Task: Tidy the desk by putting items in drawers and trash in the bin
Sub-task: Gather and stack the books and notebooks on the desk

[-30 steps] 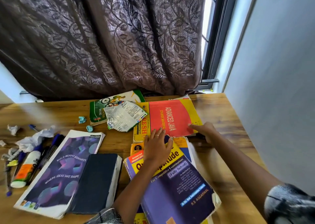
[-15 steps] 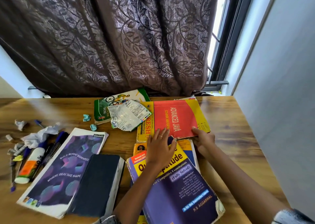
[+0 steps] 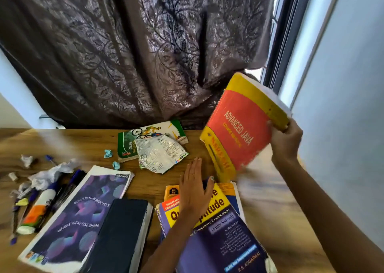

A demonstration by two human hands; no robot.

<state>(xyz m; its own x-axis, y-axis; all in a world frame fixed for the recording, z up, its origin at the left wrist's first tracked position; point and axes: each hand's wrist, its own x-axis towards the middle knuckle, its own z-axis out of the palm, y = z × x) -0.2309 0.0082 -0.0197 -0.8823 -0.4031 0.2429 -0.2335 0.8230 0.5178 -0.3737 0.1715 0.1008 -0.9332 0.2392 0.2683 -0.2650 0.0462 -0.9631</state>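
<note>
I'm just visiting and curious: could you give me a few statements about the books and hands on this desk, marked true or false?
1. The right hand grips the red and yellow book. True.
2. That book lies flat on the desk. False: it is lifted and tilted.
3. The left hand rests with straight fingers on the purple and yellow book. True.
4. The crumpled wrapper lies on the black book. False: it lies partly on the green book.

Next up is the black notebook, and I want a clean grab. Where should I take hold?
Probably by its right long edge, coming from the right: the black notebook lies flat, overlapping the purple notebook, and that page edge faces bare desk with a free gap.
</note>
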